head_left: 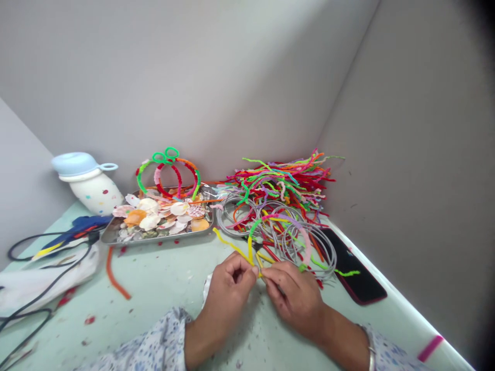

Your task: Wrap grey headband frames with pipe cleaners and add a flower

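Note:
My left hand (232, 283) pinches a yellow pipe cleaner (234, 246) near the front middle of the table; one end of it sticks out up and left. Close beside it on the right, my right hand (292, 293) has its fingers closed at the lower end of the same yellow piece. From there a curved band (288, 219), wrapped in yellow, green, pink and purple fuzz, arches over my right hand. Red-handled pliers (270, 251) lie just behind my hands, partly covered by the band and coils.
Grey wire coils (309, 247) and a heap of coloured pipe cleaners (286, 178) lie behind. A metal tray (162, 238) holds shells, with fuzzy rings (180, 178) above. Left are a bottle (93, 190) and black cables (50, 288); right, a phone (359, 278).

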Available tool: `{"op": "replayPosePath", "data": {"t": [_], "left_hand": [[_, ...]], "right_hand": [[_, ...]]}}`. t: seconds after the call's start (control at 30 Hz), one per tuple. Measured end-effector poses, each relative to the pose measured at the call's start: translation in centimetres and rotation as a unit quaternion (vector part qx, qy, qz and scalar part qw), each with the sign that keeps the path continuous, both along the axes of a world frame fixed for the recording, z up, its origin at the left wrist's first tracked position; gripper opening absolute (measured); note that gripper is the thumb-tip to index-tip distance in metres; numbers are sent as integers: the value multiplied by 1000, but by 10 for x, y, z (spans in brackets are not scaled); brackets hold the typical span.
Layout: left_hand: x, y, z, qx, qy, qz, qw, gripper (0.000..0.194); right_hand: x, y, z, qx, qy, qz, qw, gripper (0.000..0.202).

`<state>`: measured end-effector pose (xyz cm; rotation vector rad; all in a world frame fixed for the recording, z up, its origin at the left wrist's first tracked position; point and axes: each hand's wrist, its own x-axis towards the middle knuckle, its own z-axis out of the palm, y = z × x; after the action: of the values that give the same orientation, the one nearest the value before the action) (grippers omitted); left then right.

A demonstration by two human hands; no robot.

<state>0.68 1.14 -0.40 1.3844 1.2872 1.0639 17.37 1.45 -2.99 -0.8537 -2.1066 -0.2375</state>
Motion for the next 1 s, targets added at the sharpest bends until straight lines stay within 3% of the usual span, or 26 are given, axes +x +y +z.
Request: {"op": "replayPosePath", "data": {"t": [0.17,0.37,0.53,0.83,1.0], "left_hand": [[0,-1,-1,26,-11,-13,1000,24],[-5,-5,-2,215,67,-12,974,11],[-7,2,-9,353,123,-16,927,22],[-11,6,-13,437,234,-26,868,24],[-12,5,-14,461,245,-25,852,25]], "right_hand": [[-2,2,0,-69,65,3,996,17],[-3,7,1,-117,135,-31,983,11],[-2,7,0,-103,121,-34,987,11],[-2,2,3,-89,111,-12,990,16],[-1,1,2,-65,99,-12,993,17]]}}
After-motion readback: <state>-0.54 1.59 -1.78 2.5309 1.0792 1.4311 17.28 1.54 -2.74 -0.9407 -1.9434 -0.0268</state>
